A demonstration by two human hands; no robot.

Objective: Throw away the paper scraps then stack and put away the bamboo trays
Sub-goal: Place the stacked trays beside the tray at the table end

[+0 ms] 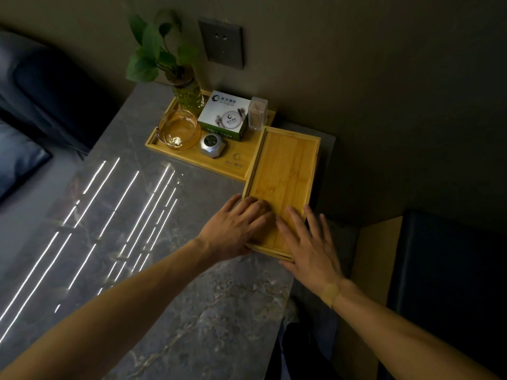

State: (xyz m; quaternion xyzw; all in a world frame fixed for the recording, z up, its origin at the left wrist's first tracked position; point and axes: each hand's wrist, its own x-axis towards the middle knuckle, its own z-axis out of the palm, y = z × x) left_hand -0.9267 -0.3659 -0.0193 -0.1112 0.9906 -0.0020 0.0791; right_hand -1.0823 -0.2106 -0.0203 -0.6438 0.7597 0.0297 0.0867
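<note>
Surface: grey marble-patterned tabletop [142, 242], crossed by thin bright streaks of light; room dim; dark olive wall behind with a grey wall socket [221, 43]; a dark blue upholstered seat [41, 86] at far left; a tan panel [375, 270] and dark cabinet face at right

Task item: stacked bamboo trays [285, 174], empty on top, a second rim visible beneath the near edge, lying at the table's right edge directly under both sets of fingertips; left hand [236, 229] flat on the near left corner, fingers slightly spread and pressed down on the tray floor; right hand [310, 245] flat over the near right corner, fingers [299, 218] extended and loosely spread, gripping nothing; a round tan patch on the right wrist

Beyond the fingertips: larger bamboo tray [219, 163], touching the stack's left side, bearing a printed logo too dim to read; on it a glass pitcher [179, 130], a silver faceted gadget [213, 145], a white-and-green box [223, 115] with Chinese characters, illegible here, a clear toothpick holder [258, 113], and a glass vase with a green plant [175, 69]
</note>
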